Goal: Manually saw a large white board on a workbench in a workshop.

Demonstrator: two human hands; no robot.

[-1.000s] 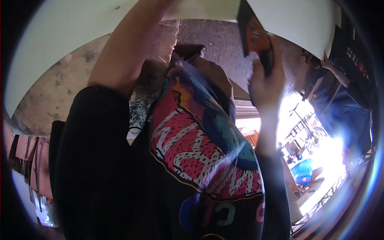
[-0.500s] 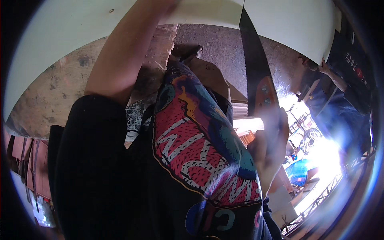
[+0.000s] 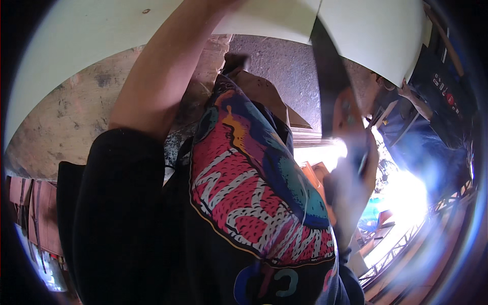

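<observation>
Pale board (image 3: 376, 35) overhead, rough stone wall behind; right hand (image 3: 353, 178) closed round handle of dark long blade (image 3: 328, 86), long axis running up to board's lower edge; left arm (image 3: 162, 81) raised, hand hidden, grip unclear

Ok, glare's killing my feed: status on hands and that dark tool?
Right hand gripping dark flat tool, tip up at white panel. Left arm raised, hand out of frame. Another person off right, apart.
</observation>
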